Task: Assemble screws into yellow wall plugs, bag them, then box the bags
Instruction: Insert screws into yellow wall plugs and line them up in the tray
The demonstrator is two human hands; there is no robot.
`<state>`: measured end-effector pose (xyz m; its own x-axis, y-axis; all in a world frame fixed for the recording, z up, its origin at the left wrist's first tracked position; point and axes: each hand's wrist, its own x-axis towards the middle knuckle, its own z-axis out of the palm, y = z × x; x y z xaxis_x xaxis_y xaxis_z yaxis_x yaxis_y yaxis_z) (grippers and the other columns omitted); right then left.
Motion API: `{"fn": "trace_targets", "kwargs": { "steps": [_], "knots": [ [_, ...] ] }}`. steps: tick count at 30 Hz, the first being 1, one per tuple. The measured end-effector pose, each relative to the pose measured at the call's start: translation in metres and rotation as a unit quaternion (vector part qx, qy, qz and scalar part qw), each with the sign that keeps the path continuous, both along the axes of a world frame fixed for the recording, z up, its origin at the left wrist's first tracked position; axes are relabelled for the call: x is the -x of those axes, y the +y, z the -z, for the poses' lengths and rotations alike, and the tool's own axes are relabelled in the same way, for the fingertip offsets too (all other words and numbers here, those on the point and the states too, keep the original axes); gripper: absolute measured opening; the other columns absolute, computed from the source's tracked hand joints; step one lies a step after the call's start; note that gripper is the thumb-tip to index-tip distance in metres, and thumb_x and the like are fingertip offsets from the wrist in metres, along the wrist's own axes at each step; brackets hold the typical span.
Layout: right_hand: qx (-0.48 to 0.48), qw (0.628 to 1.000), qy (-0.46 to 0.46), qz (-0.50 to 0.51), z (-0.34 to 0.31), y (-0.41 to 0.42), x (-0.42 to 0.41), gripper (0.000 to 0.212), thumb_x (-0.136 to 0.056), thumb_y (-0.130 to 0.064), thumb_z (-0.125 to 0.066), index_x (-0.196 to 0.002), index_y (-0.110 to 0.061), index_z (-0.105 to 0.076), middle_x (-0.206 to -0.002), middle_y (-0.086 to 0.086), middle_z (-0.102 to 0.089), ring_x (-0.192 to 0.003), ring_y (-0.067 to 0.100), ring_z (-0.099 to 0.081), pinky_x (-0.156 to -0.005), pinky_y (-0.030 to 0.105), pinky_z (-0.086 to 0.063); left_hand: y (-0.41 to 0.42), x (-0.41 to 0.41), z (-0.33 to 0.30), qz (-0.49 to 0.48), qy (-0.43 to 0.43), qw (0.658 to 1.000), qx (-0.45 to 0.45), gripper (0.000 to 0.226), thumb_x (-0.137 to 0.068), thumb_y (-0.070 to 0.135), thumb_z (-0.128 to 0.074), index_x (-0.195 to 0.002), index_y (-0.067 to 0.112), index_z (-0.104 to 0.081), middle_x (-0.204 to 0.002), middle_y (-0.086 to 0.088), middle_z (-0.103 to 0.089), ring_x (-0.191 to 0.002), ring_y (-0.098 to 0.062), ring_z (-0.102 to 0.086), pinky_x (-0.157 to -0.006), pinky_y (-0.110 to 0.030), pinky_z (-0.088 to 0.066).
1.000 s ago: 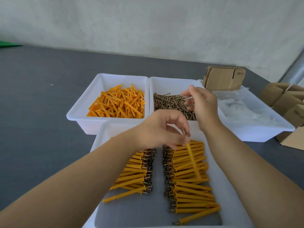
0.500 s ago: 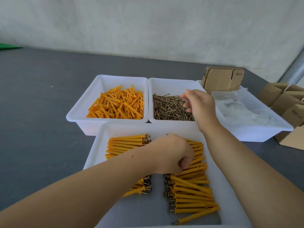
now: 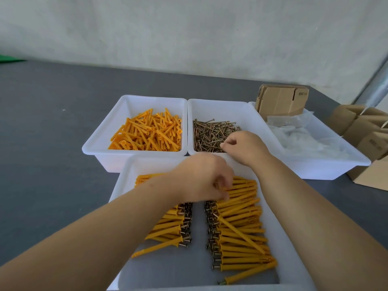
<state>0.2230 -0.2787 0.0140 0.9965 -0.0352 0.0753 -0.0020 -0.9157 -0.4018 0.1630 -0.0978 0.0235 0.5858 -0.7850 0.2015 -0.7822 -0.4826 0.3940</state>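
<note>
Nearby, the grey surface carries four white tubs. Nearest, the assembly tray holds two rows of yellow wall plugs with screws directly under the left hand, whose fingers curl down onto the right row; whether they grip one I cannot tell. Just beyond, the right hand pinches among loose screws in their tub. Left of those fingers lie empty yellow plugs; right of them, clear bags and cardboard boxes.
</note>
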Motion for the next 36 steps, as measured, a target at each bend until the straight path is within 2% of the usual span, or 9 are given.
{"fn": "trace_targets", "kwargs": {
  "steps": [4, 10, 15, 18, 21, 26, 29, 32, 36],
  "knots": [
    [0.005, 1.0, 0.009, -0.004, -0.001, 0.001, 0.001, 0.037, -0.096, -0.043, -0.057, -0.093, -0.01, -0.072, -0.096, 0.01, -0.073, -0.088, 0.028, -0.066, -0.08, 0.045, -0.055, -0.025, 0.018, 0.014, 0.088, -0.038, 0.986, -0.133, 0.016, -0.086, 0.034, -0.071, -0.089, 0.019, -0.077, -0.092, 0.004, -0.057, -0.095, -0.015, -0.052, -0.074, -0.031, -0.045],
    [0.002, 1.0, 0.009, -0.006, -0.002, 0.0, 0.002, 0.034, -0.096, -0.044, -0.057, -0.091, -0.014, -0.072, -0.093, 0.007, -0.072, -0.086, 0.025, -0.065, -0.081, 0.046, -0.056, -0.025, 0.021, 0.016, 0.112, 0.001, 0.988, -0.109, 0.01, -0.082, 0.026, -0.071, -0.079, 0.019, -0.077, -0.086, 0.003, -0.062, -0.085, -0.009, -0.047, -0.076, -0.029, -0.045],
    [0.003, 1.0, 0.015, -0.007, -0.002, 0.001, 0.002, 0.036, -0.096, -0.044, -0.056, -0.095, -0.012, -0.073, -0.097, 0.009, -0.073, -0.089, 0.027, -0.066, -0.083, 0.047, -0.057, -0.025, 0.02, 0.015, 0.105, -0.003, 0.983, -0.15, 0.012, -0.083, 0.031, -0.072, -0.087, 0.021, -0.078, -0.096, 0.004, -0.061, -0.095, -0.01, -0.047, -0.089, -0.033, -0.044],
    [0.003, 1.0, 0.015, -0.007, -0.001, 0.0, 0.001, 0.033, -0.096, -0.044, -0.056, -0.092, -0.016, -0.073, -0.096, 0.005, -0.073, -0.089, 0.024, -0.065, -0.084, 0.048, -0.056, -0.026, 0.021, 0.018, 0.088, -0.018, 0.985, -0.146, 0.015, -0.085, 0.032, -0.071, -0.084, 0.018, -0.077, -0.097, 0.002, -0.062, -0.094, -0.009, -0.045, -0.081, -0.026, -0.04],
    [0.006, 1.0, 0.018, -0.007, -0.001, 0.0, 0.001, 0.033, -0.096, -0.044, -0.056, -0.091, -0.016, -0.073, -0.095, 0.005, -0.072, -0.089, 0.024, -0.065, -0.085, 0.048, -0.056, -0.029, 0.025, 0.02, 0.07, -0.022, 0.987, -0.144, 0.015, -0.082, 0.031, -0.071, -0.08, 0.017, -0.075, -0.097, 0.001, -0.057, -0.094, -0.017, -0.05, -0.08, -0.036, -0.049],
    [0.028, 0.999, 0.035, 0.003, -0.001, 0.0, -0.002, 0.042, -0.098, -0.048, -0.051, -0.096, -0.011, -0.072, -0.098, 0.01, -0.072, -0.091, 0.028, -0.066, -0.082, 0.044, -0.055, -0.034, 0.026, 0.019, 0.055, -0.059, 0.986, -0.148, 0.018, -0.083, 0.033, -0.069, -0.077, 0.017, -0.073, -0.099, -0.001, -0.057, -0.094, -0.019, -0.05, -0.077, -0.037, -0.051],
    [0.094, 0.989, 0.115, 0.002, -0.002, 0.002, -0.007, 0.044, -0.101, -0.051, -0.037, -0.098, -0.017, -0.065, -0.105, 0.004, -0.068, -0.099, 0.027, -0.061, -0.082, 0.041, -0.049, -0.026, 0.013, 0.014, -0.004, -0.075, 0.997, -0.026, 0.019, -0.085, 0.029, -0.07, -0.075, 0.013, -0.074, -0.097, -0.003, -0.06, -0.093, -0.02, -0.054, -0.076, -0.034, -0.047],
    [0.119, 0.971, 0.206, -0.014, -0.004, 0.004, -0.016, 0.053, -0.103, -0.048, -0.031, -0.134, -0.015, -0.059, -0.142, 0.011, -0.055, -0.126, 0.032, -0.052, -0.105, 0.046, -0.041, -0.009, -0.01, 0.005, -0.124, -0.134, 0.978, 0.095, 0.015, -0.088, 0.025, -0.069, -0.079, 0.013, -0.073, -0.091, -0.001, -0.059, -0.089, -0.02, -0.055, -0.07, -0.033, -0.047],
    [0.073, 0.968, 0.239, -0.02, -0.007, 0.003, -0.02, 0.063, -0.104, -0.054, -0.03, -0.152, -0.013, -0.039, -0.162, 0.011, -0.03, -0.147, 0.03, -0.03, -0.117, 0.042, -0.024, 0.023, -0.043, 0.003, -0.307, -0.132, 0.94, 0.065, 0.018, -0.094, 0.034, -0.061, -0.097, 0.019, -0.072, -0.1, -0.001, -0.057, -0.098, -0.021, -0.053, -0.076, -0.034, -0.048]
  ]
}}
